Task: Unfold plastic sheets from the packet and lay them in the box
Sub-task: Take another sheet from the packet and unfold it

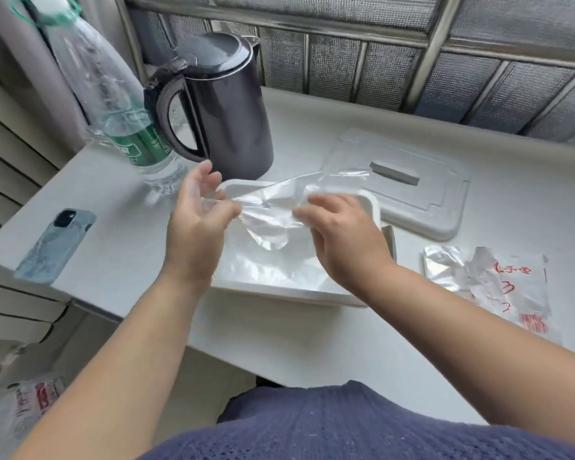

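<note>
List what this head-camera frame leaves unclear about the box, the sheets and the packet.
- Box interior, head view: both hands and the held plastic sheet cover it; the count of sheets already laid is unclear.
- Right hand: seen from the back, so its fingers' grip on the sheet is hidden.
- Packet: red print too small and crumpled to read; remaining sheets unclear.
- Left hand: clear film blurs the contact.

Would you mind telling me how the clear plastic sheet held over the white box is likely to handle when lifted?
The plastic sheet looks very floppy: it sags and creases between the left hand and right hand. Being thin and see-through, it is probably very light and may drift. Its glossy surface suggests it could slip or cling while settling into the box.
</note>
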